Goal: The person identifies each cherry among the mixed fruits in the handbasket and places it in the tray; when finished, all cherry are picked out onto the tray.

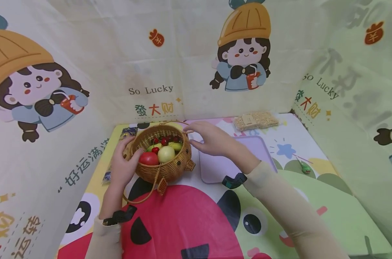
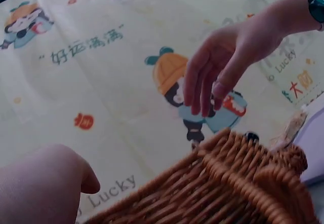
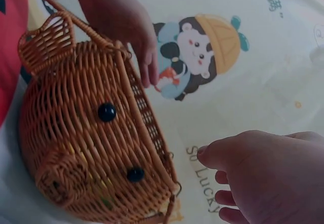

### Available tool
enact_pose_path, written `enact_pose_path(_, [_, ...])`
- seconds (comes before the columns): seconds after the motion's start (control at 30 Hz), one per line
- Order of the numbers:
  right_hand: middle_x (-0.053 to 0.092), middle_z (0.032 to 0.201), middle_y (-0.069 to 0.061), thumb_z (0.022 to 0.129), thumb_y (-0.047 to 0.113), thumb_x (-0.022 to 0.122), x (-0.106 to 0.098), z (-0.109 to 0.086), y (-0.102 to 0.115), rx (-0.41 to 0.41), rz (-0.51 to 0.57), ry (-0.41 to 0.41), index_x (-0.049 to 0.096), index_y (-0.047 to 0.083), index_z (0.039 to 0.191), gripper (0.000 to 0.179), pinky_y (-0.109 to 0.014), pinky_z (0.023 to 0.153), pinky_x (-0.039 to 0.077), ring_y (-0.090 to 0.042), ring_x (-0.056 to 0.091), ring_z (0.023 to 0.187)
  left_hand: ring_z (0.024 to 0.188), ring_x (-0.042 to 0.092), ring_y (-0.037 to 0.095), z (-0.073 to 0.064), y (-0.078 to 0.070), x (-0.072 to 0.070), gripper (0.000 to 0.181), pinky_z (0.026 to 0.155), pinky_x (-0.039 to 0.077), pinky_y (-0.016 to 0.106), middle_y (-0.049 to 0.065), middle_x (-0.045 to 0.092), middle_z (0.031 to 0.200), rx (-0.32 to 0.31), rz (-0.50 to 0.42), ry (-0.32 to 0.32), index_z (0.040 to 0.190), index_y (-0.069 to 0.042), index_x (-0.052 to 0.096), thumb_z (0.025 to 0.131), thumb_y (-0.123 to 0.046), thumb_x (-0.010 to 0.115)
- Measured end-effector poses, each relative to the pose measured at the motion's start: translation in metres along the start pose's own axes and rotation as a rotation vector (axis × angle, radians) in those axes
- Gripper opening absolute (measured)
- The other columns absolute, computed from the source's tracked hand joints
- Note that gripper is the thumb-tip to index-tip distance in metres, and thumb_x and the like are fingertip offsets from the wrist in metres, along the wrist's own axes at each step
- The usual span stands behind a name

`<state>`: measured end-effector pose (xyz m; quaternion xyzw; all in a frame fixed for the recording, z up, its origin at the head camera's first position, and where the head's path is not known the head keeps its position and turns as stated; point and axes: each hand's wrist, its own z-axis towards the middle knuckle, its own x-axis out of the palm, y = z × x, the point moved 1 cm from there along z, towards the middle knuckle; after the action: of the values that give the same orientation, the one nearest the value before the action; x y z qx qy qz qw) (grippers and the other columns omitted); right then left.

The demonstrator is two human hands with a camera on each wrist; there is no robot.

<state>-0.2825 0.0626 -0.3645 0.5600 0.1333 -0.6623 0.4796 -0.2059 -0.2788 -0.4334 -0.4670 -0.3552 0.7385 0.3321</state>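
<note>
A round wicker basket [image 1: 165, 174] with black button eyes and a woven snout [image 1: 190, 165] stands at the back left of the table. Inside lie a red apple [image 1: 148, 158], a pale green round fruit [image 1: 166, 154], several cherries [image 1: 164, 141] and yellow fruit [image 1: 176, 146] partly hidden beneath them. My left hand [image 1: 122, 167] is at the basket's left rim, thumb and fingers spread apart; contact is unclear. By the opposite rim hovers my right hand [image 1: 213, 138], fingers loosely bent and apart from the wicker in the right wrist view. Neither hand visibly holds anything.
A lilac tray [image 1: 212, 169] lies right of the basket, partly under the right forearm. Behind it is a clear bag of pale grains [image 1: 255, 121]. A dark-blue patterned packet [image 1: 106, 176] shows left of the basket. A small green item [image 1: 305, 167] lies far right. Printed cloth walls enclose the table.
</note>
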Motion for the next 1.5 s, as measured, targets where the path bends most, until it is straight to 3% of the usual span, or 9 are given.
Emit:
enact_pose_path(0.17, [0.073,0.139,-0.006,0.107,0.020,0.074,0.008,0.025,0.014,-0.058,-0.013,0.052,0.071,0.010,0.142,0.037,-0.042,0.119,0.054,-0.024,0.067,0.134,0.164,0.040,0.036,0.000,0.014,-0.010,0.050,0.128,0.035,0.076,0.006,0.053,0.170,-0.084,-0.025,0.028,0.162,-0.020,0.059,0.112,-0.026,0.064])
enact_pose_path(0.47, [0.075,0.136,-0.002,0.107,0.021,0.074,0.027,0.058,0.028,-0.082,-0.045,0.154,0.073,0.014,0.140,0.034,-0.037,0.119,0.053,-0.018,0.065,0.133,0.167,0.036,0.041,0.003,0.016,-0.019,0.055,0.129,0.035,0.075,0.004,0.041,0.179,-0.152,-0.057,0.113,0.167,-0.030,0.052,0.113,-0.035,0.062])
enact_pose_path(0.7, [0.073,0.134,-0.006,0.108,0.021,0.073,0.040,0.081,0.035,-0.061,-0.102,0.262,0.071,0.012,0.141,0.034,-0.037,0.113,0.056,-0.019,0.067,0.125,0.166,0.038,0.043,0.007,0.019,-0.022,0.062,0.122,0.046,0.070,0.003,0.036,0.182,-0.144,-0.094,0.190,0.170,-0.032,0.047,0.111,-0.032,0.067])
enact_pose_path(1.03, [0.068,0.145,-0.011,0.108,0.019,0.072,0.058,0.106,0.032,0.002,-0.152,0.393,0.067,0.011,0.148,0.041,-0.037,0.113,0.057,-0.021,0.066,0.127,0.170,0.029,0.046,0.004,0.032,-0.032,0.076,0.126,0.032,0.082,0.000,0.029,0.185,-0.084,-0.181,0.333,0.175,-0.029,0.038,0.108,-0.028,0.074])
enact_pose_path(1.37, [0.071,0.135,-0.008,0.112,0.014,0.064,0.082,0.121,0.024,0.035,-0.217,0.422,0.071,0.010,0.142,0.032,-0.037,0.115,0.055,-0.022,0.067,0.127,0.171,0.024,0.045,0.001,0.045,-0.037,0.075,0.119,0.026,0.093,-0.001,0.028,0.185,-0.092,-0.188,0.379,0.174,-0.033,0.039,0.108,-0.027,0.075])
enact_pose_path(1.5, [0.071,0.139,-0.006,0.114,0.012,0.058,0.089,0.128,0.026,0.042,-0.248,0.438,0.073,0.012,0.143,0.033,-0.035,0.121,0.052,-0.021,0.066,0.134,0.171,0.024,0.045,0.000,0.049,-0.040,0.075,0.118,0.024,0.094,-0.002,0.029,0.184,-0.096,-0.200,0.381,0.174,-0.032,0.040,0.108,-0.025,0.074])
